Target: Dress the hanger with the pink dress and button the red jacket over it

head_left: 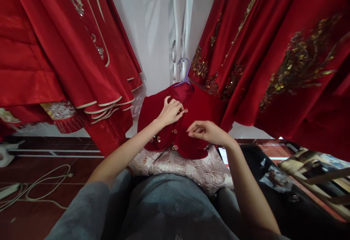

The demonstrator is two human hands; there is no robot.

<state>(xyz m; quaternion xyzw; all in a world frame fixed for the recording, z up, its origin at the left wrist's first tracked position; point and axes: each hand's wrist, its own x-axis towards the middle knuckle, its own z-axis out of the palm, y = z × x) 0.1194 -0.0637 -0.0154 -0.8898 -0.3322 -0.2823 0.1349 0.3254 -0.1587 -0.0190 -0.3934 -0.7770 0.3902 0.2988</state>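
A dark red velvet jacket (206, 105) with gold jewelled buttons hangs low in front of me on a purple hanger (187, 73). My left hand (171, 111) lies on its upper front, with thumb and index finger closed on the cloth beside a flower-shaped button (186, 110). To the right and lower, my right hand (204, 130) is held just in front of the jacket, fingertips pinched together. Anything between those fingertips is too small to make out. More jewelled buttons (174, 131) run down the front. Pale pink brocade cloth (188, 170) lies across my lap under the jacket's hem.
Red embroidered garments hang at the left (54, 50) and right (273, 50). A white door (144, 25) stands behind. A white cable (43, 196) loops over the tiled floor. On the right are a phone (223, 156) and a clear plastic bag (277, 180) on a black surface.
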